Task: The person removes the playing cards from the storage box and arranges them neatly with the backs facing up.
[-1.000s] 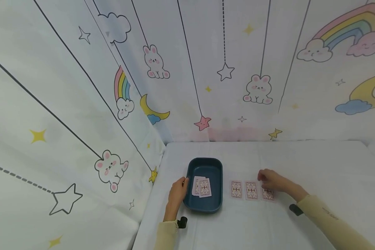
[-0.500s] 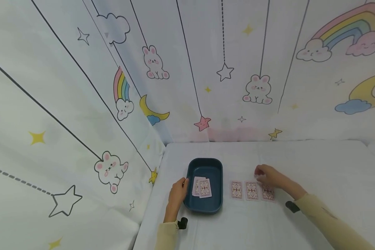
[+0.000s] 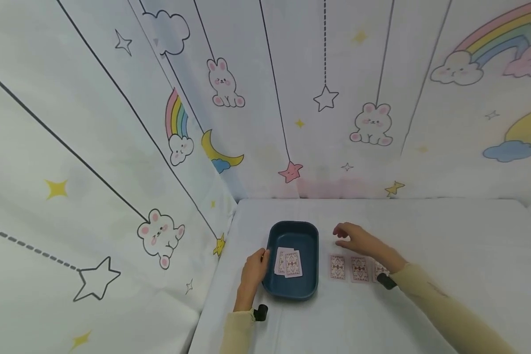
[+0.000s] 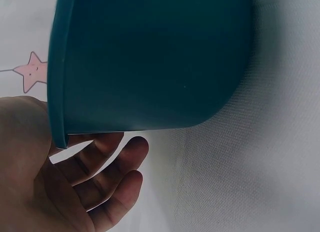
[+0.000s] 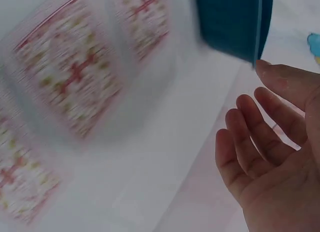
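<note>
My left hand (image 3: 253, 271) grips the left rim of a dark blue-green rectangular tray (image 3: 295, 237). In the left wrist view its curled fingers (image 4: 122, 164) are beside the tray's outer wall. Two overlapping playing cards (image 3: 293, 264) lie face down inside. To the tray's right, a row of face-down playing cards shows a left card (image 3: 337, 267), a middle card (image 3: 360, 269) and a right card (image 3: 379, 268), partly hidden by my right wrist camera. My right hand (image 3: 358, 239) hovers above the row, empty, its fingers loosely bent in the right wrist view.
A white cloth covers the table (image 3: 447, 275). Behind it and along the left stand white fabric walls (image 3: 256, 123) printed with rabbits, stars and rainbows. A small black wrist camera (image 3: 260, 312) sits at my left cuff.
My right hand has moved left and away from me, from over the right card toward the tray. The left hand stays on the tray rim. The head view has shifted slightly.
</note>
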A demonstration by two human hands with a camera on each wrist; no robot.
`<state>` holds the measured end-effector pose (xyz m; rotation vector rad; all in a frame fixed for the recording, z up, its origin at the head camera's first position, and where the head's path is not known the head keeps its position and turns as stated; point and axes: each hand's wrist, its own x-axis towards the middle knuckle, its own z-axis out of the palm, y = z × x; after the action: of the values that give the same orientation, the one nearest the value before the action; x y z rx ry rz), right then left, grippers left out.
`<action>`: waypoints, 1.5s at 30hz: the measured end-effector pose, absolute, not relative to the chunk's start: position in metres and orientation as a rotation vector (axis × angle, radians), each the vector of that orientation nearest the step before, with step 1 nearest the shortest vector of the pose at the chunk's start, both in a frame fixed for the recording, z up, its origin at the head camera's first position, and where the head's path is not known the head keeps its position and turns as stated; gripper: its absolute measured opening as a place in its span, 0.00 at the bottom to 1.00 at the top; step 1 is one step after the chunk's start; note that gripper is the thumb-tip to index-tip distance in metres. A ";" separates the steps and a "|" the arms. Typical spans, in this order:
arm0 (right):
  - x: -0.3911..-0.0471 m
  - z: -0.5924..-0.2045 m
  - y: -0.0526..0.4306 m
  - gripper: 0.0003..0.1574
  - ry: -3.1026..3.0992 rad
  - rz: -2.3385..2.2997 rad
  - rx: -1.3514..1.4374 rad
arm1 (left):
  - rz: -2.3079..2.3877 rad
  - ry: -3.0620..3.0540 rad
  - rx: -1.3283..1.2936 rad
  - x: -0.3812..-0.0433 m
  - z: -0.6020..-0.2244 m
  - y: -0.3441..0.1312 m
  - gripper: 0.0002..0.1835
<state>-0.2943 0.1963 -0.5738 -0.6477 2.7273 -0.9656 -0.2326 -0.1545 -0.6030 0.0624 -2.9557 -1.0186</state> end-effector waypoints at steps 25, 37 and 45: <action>-0.294 -0.562 0.019 0.50 2.643 -0.118 -0.667 | -1.022 -2.917 -0.016 -0.234 -0.605 -0.147 0.18; -0.276 -0.566 -0.002 0.58 2.706 0.204 -0.659 | -1.000 -2.919 -0.001 -0.232 -0.602 -0.152 0.17; -0.279 -0.565 -0.001 0.57 2.724 0.078 -0.680 | -0.991 -2.940 0.012 -0.232 -0.601 -0.156 0.17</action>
<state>-0.2790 -0.0009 -0.5646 -0.6795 2.7241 0.0776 -0.2324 -0.1557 -0.6007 0.0116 -2.9402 -0.9915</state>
